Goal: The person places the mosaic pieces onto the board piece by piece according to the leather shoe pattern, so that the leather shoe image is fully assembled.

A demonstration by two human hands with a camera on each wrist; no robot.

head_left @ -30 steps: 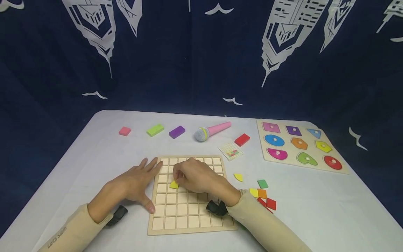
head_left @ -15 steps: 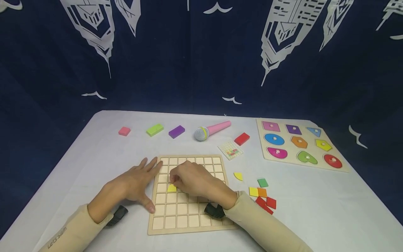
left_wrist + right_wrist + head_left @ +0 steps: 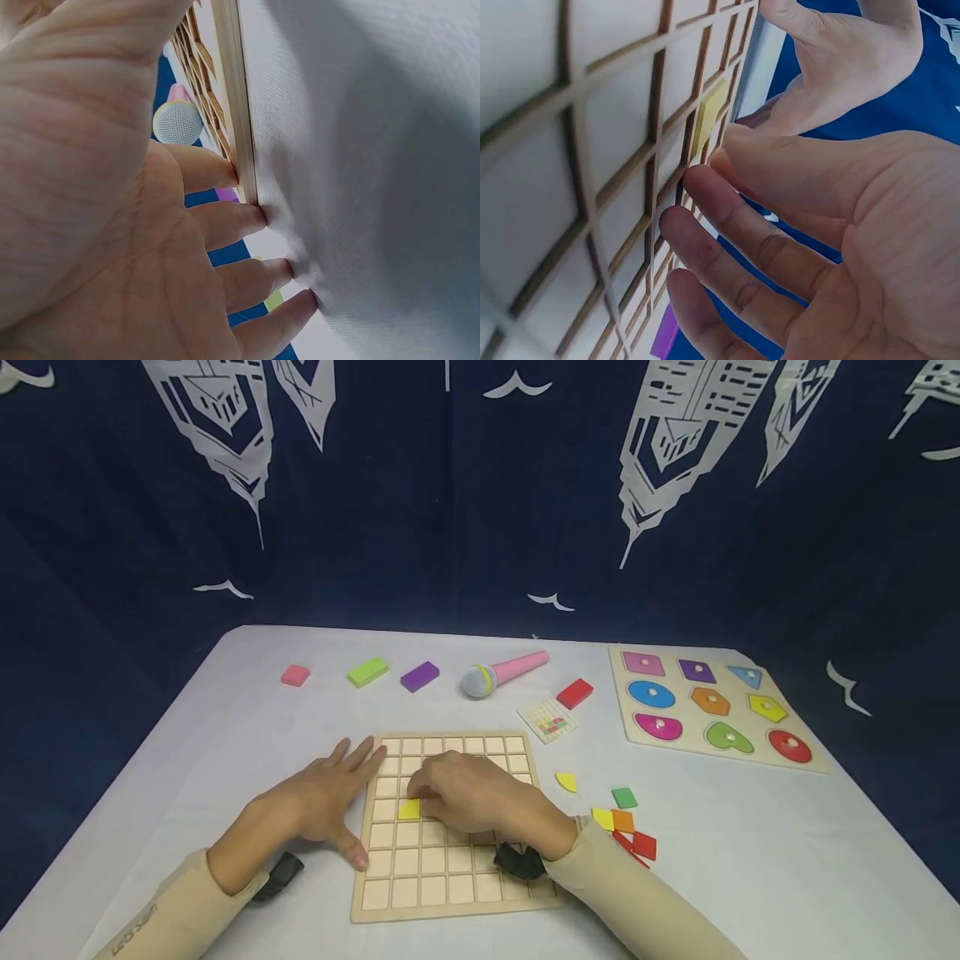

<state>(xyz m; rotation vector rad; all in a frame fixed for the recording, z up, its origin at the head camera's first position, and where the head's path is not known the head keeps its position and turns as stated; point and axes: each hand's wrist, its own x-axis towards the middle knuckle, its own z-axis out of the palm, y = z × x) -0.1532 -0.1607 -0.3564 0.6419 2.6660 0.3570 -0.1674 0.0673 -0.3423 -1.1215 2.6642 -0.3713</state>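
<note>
Yellow tile seated in the grid board

My right hand (image 3: 472, 793) rests on the grid board (image 3: 450, 877), fingers loose, fingertips (image 3: 705, 187) just beside the yellow tile (image 3: 409, 809) lying in 1 cell. My left hand (image 3: 322, 797) lies flat, fingers straight, against the board's left edge.

Legible text: one marking only, printed lengthwise on the left sleeve (image 3: 150, 918) near the cuff; too small and blurred to be read with certainty. No other lettering, numbers or brands can be read.
</note>
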